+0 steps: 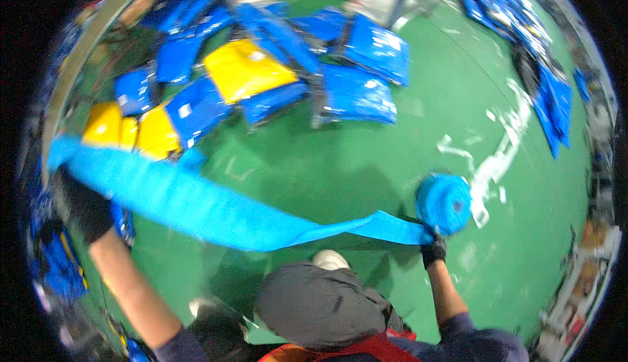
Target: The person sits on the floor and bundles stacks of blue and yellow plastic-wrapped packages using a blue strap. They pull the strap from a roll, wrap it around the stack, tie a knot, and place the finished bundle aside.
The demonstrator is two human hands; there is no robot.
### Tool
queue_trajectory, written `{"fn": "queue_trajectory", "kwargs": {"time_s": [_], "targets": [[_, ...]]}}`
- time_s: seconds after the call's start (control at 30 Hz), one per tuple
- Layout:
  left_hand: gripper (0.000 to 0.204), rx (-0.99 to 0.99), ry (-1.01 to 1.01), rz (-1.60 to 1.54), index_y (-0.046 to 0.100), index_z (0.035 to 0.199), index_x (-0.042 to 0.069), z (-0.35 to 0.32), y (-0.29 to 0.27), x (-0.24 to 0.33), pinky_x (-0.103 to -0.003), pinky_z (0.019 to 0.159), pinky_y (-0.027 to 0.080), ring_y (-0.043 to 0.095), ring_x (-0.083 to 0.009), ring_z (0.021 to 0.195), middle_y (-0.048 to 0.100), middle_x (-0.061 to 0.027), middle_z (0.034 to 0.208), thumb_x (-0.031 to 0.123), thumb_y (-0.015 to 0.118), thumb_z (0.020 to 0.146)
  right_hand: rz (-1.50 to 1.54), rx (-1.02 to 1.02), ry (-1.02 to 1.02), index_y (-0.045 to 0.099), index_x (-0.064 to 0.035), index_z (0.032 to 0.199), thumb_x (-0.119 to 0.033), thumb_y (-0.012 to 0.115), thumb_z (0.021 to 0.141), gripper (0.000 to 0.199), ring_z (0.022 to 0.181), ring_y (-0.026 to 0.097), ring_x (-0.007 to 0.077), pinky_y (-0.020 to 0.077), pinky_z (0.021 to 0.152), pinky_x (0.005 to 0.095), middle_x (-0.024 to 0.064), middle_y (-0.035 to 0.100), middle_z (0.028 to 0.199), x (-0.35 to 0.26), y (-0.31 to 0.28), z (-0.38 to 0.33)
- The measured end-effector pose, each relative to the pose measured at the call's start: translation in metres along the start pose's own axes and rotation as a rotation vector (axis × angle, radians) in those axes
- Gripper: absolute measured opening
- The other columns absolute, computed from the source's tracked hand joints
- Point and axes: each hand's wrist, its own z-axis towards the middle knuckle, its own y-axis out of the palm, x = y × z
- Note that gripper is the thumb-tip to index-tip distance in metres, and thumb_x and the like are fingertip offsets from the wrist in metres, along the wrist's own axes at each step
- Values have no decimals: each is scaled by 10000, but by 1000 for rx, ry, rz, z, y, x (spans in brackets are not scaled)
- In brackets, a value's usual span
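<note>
A long light-blue strip of fabric-like material (196, 201) stretches across in front of me from left to right. My left hand (84, 208), in a black glove, grips its far-left end with the arm reached out; the fingers are partly behind the strip and blurred. At the other end, my right hand (434, 251), also in a black glove, closes on the strip where it narrows and folds. Right beside that hand is the blue roll (443, 203) of the same material, resting on the green floor, its dark core showing.
Bagged blue packages (358, 93) and yellow packages (247, 71) lie in a group ahead and to the left. White scraps (507, 149) are on the floor beyond the roll. More blue bags (553, 107) lie at the far right. My grey-clad knee (320, 303) is in front.
</note>
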Motion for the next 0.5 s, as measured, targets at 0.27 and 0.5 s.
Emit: {"fn": "queue_trajectory", "kwargs": {"time_s": [0.27, 0.5], "targets": [[306, -440, -223, 258, 543, 1116, 57, -31, 132, -142, -306, 711, 487, 580, -180, 789, 617, -108, 926, 130, 576, 821, 648, -93, 141, 539, -144, 871, -309, 418, 891, 206, 620, 445, 170, 379, 537, 284, 14, 450, 631, 37, -131, 55], [321, -462, 365, 718, 581, 986, 38, -40, 64, -111, -472, 791, 442, 574, -361, 824, 607, -199, 893, 289, 613, 789, 488, 9, -623, 446, -21, 1227, -313, 404, 922, 424, 1075, 447, 230, 324, 970, 381, 130, 486, 1187, -330, -178, 70]]}}
